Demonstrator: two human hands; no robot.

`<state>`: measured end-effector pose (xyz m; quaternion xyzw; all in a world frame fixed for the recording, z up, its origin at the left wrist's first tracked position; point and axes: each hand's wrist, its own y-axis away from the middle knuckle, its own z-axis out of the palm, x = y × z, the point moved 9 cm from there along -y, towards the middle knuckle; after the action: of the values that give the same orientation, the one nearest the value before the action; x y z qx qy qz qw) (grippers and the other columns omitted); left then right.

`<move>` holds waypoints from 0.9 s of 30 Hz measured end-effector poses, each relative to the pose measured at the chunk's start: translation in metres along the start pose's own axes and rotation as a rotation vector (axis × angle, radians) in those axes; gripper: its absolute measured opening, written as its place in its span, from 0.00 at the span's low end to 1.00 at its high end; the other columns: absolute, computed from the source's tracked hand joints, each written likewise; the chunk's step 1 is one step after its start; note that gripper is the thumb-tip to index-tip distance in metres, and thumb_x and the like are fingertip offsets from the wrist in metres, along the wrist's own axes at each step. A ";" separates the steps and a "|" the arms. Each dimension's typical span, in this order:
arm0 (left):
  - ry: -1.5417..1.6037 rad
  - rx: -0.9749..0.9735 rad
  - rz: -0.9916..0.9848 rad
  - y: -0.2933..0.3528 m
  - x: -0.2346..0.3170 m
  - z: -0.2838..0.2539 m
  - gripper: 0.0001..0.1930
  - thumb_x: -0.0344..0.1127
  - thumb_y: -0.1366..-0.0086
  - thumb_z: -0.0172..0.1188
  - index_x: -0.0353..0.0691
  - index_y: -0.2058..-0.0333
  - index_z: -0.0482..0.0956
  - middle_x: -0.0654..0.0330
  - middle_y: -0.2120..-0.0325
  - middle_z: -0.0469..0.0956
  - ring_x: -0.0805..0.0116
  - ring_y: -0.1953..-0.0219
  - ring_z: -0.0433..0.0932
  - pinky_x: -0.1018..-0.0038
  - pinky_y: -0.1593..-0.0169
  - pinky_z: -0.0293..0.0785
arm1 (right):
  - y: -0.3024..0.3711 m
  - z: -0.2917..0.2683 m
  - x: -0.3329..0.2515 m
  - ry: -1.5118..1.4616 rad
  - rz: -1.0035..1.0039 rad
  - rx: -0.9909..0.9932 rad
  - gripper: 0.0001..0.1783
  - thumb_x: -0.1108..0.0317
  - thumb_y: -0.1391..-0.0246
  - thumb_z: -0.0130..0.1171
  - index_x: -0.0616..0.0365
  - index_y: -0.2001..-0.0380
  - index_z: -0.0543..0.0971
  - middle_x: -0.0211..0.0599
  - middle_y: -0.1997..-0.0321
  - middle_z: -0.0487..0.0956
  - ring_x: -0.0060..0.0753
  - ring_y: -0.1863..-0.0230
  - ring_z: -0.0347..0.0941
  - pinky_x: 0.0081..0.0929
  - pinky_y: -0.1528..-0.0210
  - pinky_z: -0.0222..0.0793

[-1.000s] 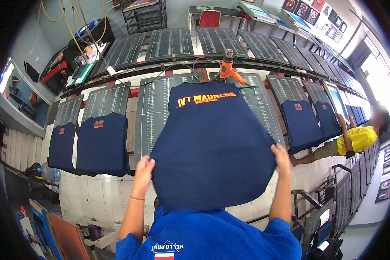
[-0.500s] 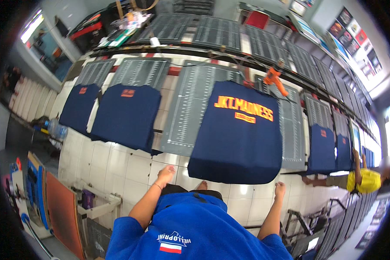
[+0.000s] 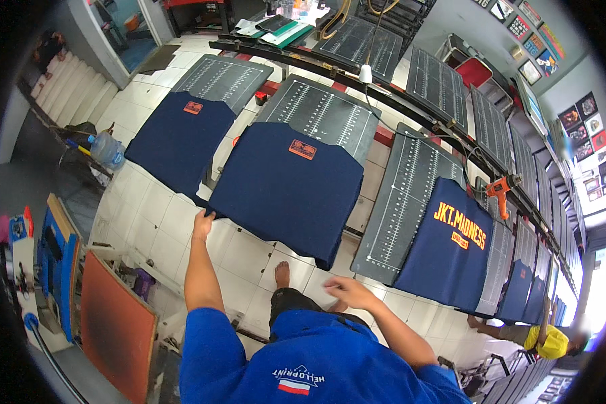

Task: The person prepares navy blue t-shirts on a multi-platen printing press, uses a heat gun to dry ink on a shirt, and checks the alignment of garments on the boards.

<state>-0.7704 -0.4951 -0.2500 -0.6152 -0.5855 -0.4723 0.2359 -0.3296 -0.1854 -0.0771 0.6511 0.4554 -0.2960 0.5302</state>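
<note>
In front of me a navy blue fabric panel (image 3: 283, 185) with a small orange print lies over the near part of a grey board with white ruled marks. My left hand (image 3: 204, 223) pinches this panel's near left corner. My right hand (image 3: 351, 292) hovers below the panel's right side, over the floor; its fingers are loosely apart with nothing in them. Another navy panel (image 3: 178, 145) with a small orange print lies on the board to the left. To the right is a navy panel (image 3: 434, 259) with large yellow-orange lettering.
An orange heat gun (image 3: 499, 195) rests at the rail behind the lettered panel. A blue water jug (image 3: 106, 151) stands at the left. A reddish framed screen (image 3: 118, 323) leans at the lower left. At the far right, a person in a yellow top (image 3: 552, 342) is at the same row.
My view has swung left, from the lettered panel to the plain-fronted one. My left hand has reached forward and taken the panel's corner. The right hand has come in toward my middle.
</note>
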 end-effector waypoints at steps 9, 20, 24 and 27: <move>-0.323 -0.570 1.007 0.202 0.314 0.034 0.20 0.46 0.34 0.52 0.30 0.67 0.78 0.45 0.52 0.74 0.52 0.49 0.72 0.65 0.44 0.65 | -0.198 0.111 -0.148 0.067 -0.237 0.255 0.36 0.49 0.45 0.57 0.66 0.42 0.65 0.59 0.42 0.69 0.51 0.39 0.66 0.36 0.39 0.62; 0.247 -1.505 -0.331 0.308 0.215 0.254 0.26 0.49 0.29 0.43 0.30 0.50 0.74 0.53 0.52 0.76 0.63 0.50 0.74 0.68 0.44 0.67 | 0.065 -0.140 -0.255 -1.104 -0.574 0.327 0.19 0.76 0.48 0.55 0.64 0.52 0.72 0.36 0.59 0.78 0.30 0.58 0.74 0.32 0.52 0.70; 0.504 -1.746 -0.625 0.459 0.293 0.322 0.22 0.42 0.32 0.50 0.28 0.50 0.73 0.53 0.55 0.78 0.63 0.54 0.77 0.69 0.48 0.72 | 0.206 -0.195 -0.229 -0.989 -0.723 0.863 0.21 0.64 0.58 0.57 0.67 0.60 0.76 0.43 0.64 0.80 0.33 0.67 0.77 0.24 0.62 0.74; 0.576 -1.622 -0.615 0.473 0.329 0.338 0.20 0.36 0.34 0.56 0.26 0.50 0.73 0.53 0.57 0.79 0.63 0.57 0.79 0.70 0.51 0.75 | 0.346 -0.222 -0.155 -0.816 -0.991 1.444 0.19 0.65 0.55 0.57 0.67 0.61 0.77 0.45 0.62 0.81 0.35 0.66 0.79 0.25 0.59 0.76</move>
<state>-0.2649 -0.1425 0.0069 -0.2676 -0.1307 -0.9162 -0.2681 -0.1011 -0.0235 0.2617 0.4011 0.1673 -0.8982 -0.0657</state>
